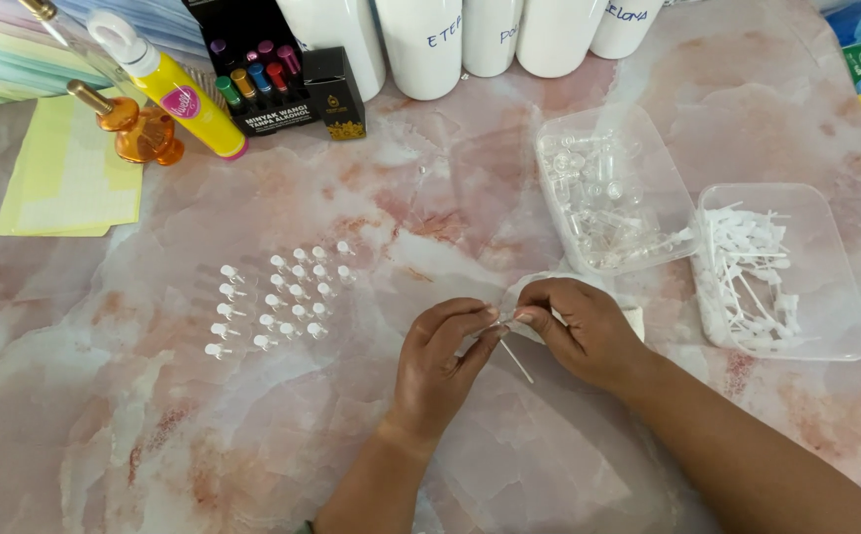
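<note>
Left hand (pixel 442 358) and right hand (pixel 577 328) together pinch a small white sprayer (pixel 509 346); black box (pixel 333 92) behind.

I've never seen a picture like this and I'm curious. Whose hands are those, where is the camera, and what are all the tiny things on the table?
The camera sits on a person's head and looks down, so you see that person's own two hands. The left hand and right hand pinch a small white sprayer piece with a thin tube between them. On the pink marble table stand rows of tiny spray vials. One clear tray holds little clear vials; another tray holds white sprayer tops. At the back are white bottles, a yellow bottle and an orange glass bottle.
</note>
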